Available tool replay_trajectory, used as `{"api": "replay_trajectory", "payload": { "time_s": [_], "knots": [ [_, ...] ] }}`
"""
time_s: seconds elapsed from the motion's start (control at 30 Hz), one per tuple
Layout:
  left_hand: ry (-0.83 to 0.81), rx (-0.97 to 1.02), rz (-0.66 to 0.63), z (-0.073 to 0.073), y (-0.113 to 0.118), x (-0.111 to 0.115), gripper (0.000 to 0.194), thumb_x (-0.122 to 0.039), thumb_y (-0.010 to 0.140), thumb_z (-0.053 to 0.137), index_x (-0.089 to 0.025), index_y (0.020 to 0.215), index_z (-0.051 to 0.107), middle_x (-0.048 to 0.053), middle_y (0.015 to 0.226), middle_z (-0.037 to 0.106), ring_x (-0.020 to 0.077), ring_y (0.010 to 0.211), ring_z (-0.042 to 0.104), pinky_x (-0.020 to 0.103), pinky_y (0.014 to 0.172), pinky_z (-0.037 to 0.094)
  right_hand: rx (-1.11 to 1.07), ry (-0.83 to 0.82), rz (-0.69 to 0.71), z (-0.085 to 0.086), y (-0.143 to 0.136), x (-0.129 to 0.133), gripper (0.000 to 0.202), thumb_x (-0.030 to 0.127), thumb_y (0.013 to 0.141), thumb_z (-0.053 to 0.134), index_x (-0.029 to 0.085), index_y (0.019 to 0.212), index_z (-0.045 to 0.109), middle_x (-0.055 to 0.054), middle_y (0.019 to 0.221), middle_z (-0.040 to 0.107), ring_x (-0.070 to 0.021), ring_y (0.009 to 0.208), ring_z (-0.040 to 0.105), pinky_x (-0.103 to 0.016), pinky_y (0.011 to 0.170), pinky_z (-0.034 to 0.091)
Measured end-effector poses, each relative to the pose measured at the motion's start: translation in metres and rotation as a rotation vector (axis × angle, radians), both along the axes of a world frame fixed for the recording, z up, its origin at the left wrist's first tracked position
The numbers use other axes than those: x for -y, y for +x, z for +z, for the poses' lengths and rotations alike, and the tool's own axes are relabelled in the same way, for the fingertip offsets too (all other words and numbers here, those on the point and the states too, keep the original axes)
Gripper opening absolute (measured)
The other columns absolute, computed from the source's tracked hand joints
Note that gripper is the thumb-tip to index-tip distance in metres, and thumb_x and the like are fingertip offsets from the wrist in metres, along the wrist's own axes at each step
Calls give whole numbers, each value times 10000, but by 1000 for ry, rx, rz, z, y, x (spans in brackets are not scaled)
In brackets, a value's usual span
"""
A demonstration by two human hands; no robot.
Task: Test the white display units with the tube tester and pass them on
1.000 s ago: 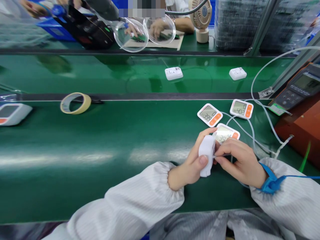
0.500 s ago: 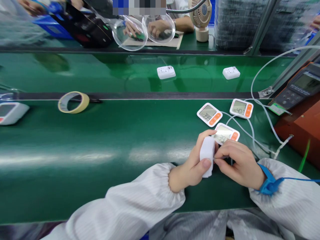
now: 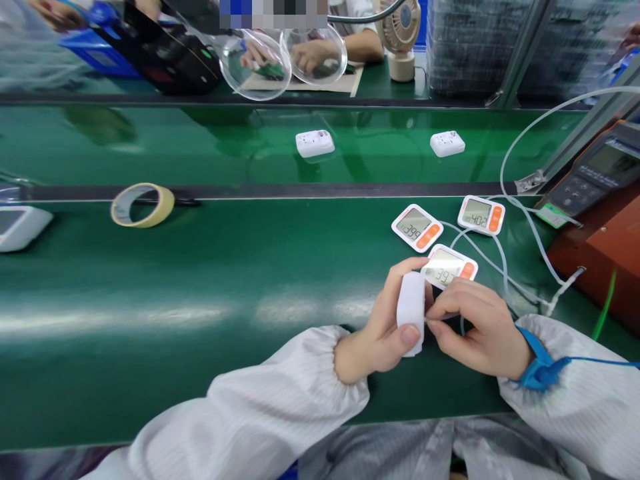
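Edge-on in my left hand (image 3: 385,327) is a white blood pressure monitor (image 3: 411,307), gripped between thumb and fingers above the bench. My right hand (image 3: 475,327) pinches a thin pale tube (image 3: 447,317) against the side of that monitor; the fingertips hide most of its end. Just beyond my hands lies a monitor with a lit screen (image 3: 446,265), partly covered by my fingers. Behind it, a second monitor (image 3: 417,228) reads about 399, and a third monitor (image 3: 481,215) reads about 402. Both have orange buttons, and clear tubes (image 3: 505,267) run among them.
An orange-brown box with a gauge (image 3: 595,247) stands at the right. A tape roll (image 3: 167,205) and another white monitor (image 3: 23,227) lie to the left. Across the ledge, two white units (image 3: 315,143) sit on a green strip. A co-worker's hands (image 3: 313,57) show beyond, near a fan (image 3: 400,33).
The two white units on the far green strip have shifted left. My hands keep nearly the same hold on the monitor and tube; the whole view has moved slightly.
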State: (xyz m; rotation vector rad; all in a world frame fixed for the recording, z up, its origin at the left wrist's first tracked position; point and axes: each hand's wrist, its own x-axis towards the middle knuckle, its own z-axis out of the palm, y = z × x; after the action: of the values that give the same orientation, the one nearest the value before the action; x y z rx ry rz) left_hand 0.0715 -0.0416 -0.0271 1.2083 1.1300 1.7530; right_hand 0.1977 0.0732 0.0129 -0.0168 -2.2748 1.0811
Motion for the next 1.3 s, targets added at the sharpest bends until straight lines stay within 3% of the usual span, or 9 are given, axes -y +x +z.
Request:
{"api": "replay_trajectory", "payload": {
  "time_s": [0.53,0.87,1.0,1.1,1.2,1.3],
  "knots": [
    [-3,-145,36,-5,-2,-1,671,-635,921,488,-203,1402,306,11,864,500,146,689,485,301,621,393,61,-4,-13,-2,0,1,111,153,924,578,204,827,598,13,712,627,-120,662,593,-251,642,475],
    [-93,-39,-12,0,-3,0,650,-631,890,557,-209,1340,352,2,842,521,131,658,484,281,597,387,75,27,-10,-1,0,-1,113,127,917,570,208,839,576,18,729,618,-121,672,589,-252,645,471],
    [-118,164,23,-1,-5,-5,646,-591,809,708,-240,1246,388,8,917,555,121,706,528,242,606,428,10,142,-166,-3,2,-6,90,137,920,589,218,959,593,-36,895,650,-176,831,623,-314,745,502],
    [-68,303,86,-2,-7,-11,704,-564,758,776,-261,1248,371,3,951,578,125,739,573,234,632,475,27,181,-218,-7,5,-7,218,239,940,598,231,1156,573,-33,862,631,-173,718,594,-309,659,500],
    [-125,310,130,1,-8,-15,557,-491,853,712,-239,1245,406,33,1023,605,149,846,612,257,723,522,182,133,-158,-11,8,-4,522,358,974,555,206,1442,380,-17,805,646,-154,559,557,-287,540,482],
    [-207,277,18,5,-8,-13,496,-481,954,564,-233,1333,361,53,1018,613,137,736,617,259,624,534,275,19,-151,-14,8,-3,634,344,1000,508,198,1544,216,-47,875,690,-176,603,632,-294,561,522]
  ]
}}
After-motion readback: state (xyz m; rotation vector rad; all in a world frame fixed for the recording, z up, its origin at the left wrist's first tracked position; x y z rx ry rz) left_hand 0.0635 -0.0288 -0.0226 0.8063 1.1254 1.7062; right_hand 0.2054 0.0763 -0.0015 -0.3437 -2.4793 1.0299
